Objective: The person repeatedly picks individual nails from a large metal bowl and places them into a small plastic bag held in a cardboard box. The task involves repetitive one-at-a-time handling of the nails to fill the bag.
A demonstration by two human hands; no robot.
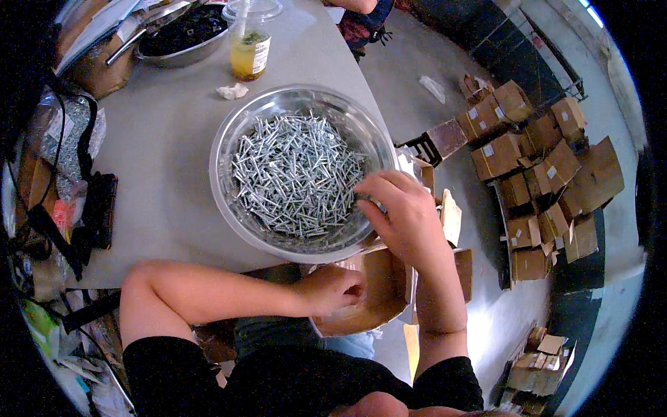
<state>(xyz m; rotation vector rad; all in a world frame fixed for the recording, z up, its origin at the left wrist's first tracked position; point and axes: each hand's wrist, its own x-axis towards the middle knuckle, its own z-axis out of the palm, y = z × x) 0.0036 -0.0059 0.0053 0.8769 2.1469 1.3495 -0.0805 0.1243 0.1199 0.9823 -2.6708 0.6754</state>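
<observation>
I see my right hand (403, 208) at the right rim of the metal bowl (229, 139) on the table (167, 174), fingers pinched on screws (295, 174); my left hand (333, 288), curled, grips the cardboard box (382, 285) just below the bowl; the screws lie left of the nearer right hand.

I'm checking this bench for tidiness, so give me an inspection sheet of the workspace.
Surface: grey table, crowded along the left edge.
Job's things: clear bowl of silver screws; open cardboard box below it.
Clutter: lidded drink cup, crumpled paper, metal pan, plastic bags.
Hands: right hand has its fingers in the screws; left hand at the box.
Cables: black strap or cord at left.
Surroundings: stacked cardboard boxes on the floor.
</observation>
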